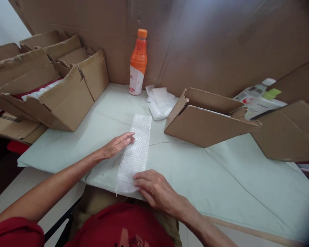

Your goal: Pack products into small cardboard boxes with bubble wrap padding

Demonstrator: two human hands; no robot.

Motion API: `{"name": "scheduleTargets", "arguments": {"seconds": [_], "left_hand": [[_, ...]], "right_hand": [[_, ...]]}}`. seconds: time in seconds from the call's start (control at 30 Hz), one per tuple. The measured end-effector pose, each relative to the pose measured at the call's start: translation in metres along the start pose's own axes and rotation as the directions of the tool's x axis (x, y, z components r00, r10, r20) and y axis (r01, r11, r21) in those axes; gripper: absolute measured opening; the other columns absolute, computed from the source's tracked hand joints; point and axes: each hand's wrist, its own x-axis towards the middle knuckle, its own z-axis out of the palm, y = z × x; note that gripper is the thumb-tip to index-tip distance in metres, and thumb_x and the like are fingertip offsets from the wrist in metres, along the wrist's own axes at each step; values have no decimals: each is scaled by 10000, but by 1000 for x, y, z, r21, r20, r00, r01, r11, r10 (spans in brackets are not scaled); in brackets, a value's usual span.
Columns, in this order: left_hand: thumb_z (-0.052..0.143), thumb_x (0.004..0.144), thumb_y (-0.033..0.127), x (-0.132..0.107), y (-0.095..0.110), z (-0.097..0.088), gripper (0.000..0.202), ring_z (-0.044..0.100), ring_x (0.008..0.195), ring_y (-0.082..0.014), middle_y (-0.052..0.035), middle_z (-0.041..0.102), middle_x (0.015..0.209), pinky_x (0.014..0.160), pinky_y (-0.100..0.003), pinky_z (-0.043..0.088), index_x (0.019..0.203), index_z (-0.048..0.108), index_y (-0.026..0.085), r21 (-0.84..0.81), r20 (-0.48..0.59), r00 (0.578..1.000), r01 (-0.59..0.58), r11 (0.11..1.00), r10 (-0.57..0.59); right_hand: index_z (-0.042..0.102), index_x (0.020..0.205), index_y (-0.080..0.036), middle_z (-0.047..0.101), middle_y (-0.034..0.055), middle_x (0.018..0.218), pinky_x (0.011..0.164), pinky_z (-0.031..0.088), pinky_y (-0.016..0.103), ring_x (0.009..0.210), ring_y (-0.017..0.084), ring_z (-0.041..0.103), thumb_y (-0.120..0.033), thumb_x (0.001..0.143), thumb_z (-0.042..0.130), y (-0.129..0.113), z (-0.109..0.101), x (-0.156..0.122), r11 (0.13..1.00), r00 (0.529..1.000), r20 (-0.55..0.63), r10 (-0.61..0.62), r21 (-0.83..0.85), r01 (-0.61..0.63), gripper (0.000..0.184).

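Some bubble wrap (138, 151) touches outstretched left hand (117, 145) and right hand (154, 187), whose grip's unclear.

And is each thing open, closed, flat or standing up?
Bubble wrap strip: flat on table
Left hand: open, at strip's left edge
Right hand: fingers on strip
Orange bottle: capped, upright
Left boxes: open
Middle box: open
Clear bottle: capped, tilted
White tube: capped, tilted

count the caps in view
3: an orange cap on the bottle at centre back, plus a white cap and a green cap close together at right. More may be hidden.
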Motion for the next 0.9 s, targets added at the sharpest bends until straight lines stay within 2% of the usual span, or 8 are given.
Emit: {"name": "scheduleTargets", "arguments": {"seconds": [0.13,0.3,0.37,0.47,0.57,0.73,0.83,0.9], "left_hand": [[462,979,575,-12,13,-1,591,576,1255,-296,-134,642,1310,1122,-470,398,1412,531,178,36,-40,999,9,999,-7],[577,891,516,-43,28,0,656,595,1190,-263,-98,658,1295,1048,-428,451,1470,464,229,70,60,998,-34,997,30],[660,820,438,-48,30,6,714,635,1043,-226,-70,692,1159,941,-374,499,1469,455,222,205,-25,1000,12,979,-7],[599,835,314,-42,26,20,590,627,778,-164,-1,672,874,749,-297,500,1403,507,183,375,-222,974,133,918,-50],[561,830,249,-30,18,27,573,598,673,-148,39,644,758,669,-274,468,1396,503,178,468,-241,969,161,869,-50],[565,830,195,-26,10,26,559,611,674,-171,29,654,749,667,-292,480,1386,515,178,619,-222,975,147,772,-8],[585,884,259,-34,14,27,448,653,914,-232,-73,702,982,842,-381,513,1321,562,164,713,-238,947,19,701,217],[620,899,323,-44,20,29,451,622,1103,-278,-135,679,1186,955,-440,487,1318,565,164,744,-159,919,-128,656,360]], "right_hand": [[710,1031,-216,777,41,1039,874,529,318,945,194,712,-143,938,565,2,7,1,977,986,-64,155,157,-143,187],[706,897,-211,740,-5,800,658,497,250,714,154,672,-226,940,557,28,-3,28,863,892,-140,431,352,-362,156],[704,898,-208,743,5,812,658,490,269,719,168,670,-231,922,569,42,-4,39,863,868,-174,465,307,-401,139],[693,1064,-208,762,61,991,768,505,345,858,224,687,-233,889,613,57,-1,45,904,845,-327,423,97,-416,195],[624,1233,-178,722,130,1154,870,483,419,1029,277,655,-235,911,607,55,1,35,928,847,-474,241,-142,-344,328],[620,1224,-174,655,158,1310,923,472,455,1146,307,607,-287,906,654,37,5,15,945,970,-239,44,-307,-118,339],[662,1157,-177,698,141,1256,894,479,459,1089,298,641,-217,946,592,39,9,18,939,982,-184,45,-328,-105,227],[678,1129,-187,747,109,1152,877,488,434,1021,263,676,-169,985,514,42,9,22,956,976,-206,70,-264,-124,219]]}}
